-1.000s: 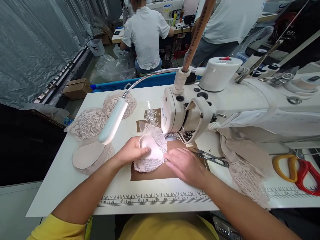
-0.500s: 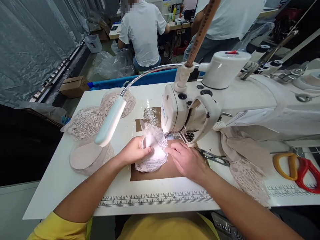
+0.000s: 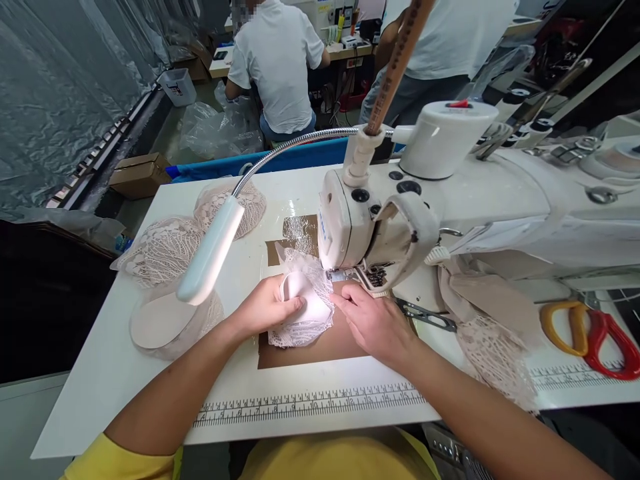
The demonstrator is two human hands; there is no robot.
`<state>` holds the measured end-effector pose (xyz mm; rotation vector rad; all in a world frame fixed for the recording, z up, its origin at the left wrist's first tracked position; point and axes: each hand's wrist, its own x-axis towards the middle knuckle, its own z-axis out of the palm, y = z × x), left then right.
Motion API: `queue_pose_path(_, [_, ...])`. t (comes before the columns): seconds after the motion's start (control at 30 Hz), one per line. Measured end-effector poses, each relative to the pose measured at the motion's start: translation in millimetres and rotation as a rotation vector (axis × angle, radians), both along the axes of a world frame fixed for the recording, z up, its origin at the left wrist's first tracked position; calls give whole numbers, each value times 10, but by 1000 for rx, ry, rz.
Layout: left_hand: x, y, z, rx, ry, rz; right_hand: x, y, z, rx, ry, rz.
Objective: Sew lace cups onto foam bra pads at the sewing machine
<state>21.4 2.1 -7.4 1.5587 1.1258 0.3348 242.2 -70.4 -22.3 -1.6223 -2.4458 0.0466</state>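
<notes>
A pale lace bra cup lies under the head of the white sewing machine, its lace edge by the presser foot. My left hand grips the cup's left side, thumb on the smooth inner face and fingers hidden behind it. At the cup's right edge, my right hand has its fingertips pressed together on the lace, just below the presser foot. Dark thread snips rest beside the right hand.
More lace cups lie on the left of the table, under the lamp. Beige lace pieces and scissors with red and yellow handles sit at right. A printed ruler runs along the front edge. Two people are beyond the table.
The whole view has shifted slightly. Both hands keep their hold on the lace cup, which stays by the presser foot with hardly any visible movement.
</notes>
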Motion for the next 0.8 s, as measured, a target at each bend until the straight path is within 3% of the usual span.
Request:
queue_pose_path(0.47, [10,94,-48,97,30,63,-42,84,-59,53,-47,-95])
queue_pose_path(0.8, [2,81,-23,139,26,73,-51,74,-38,85,-77,-53])
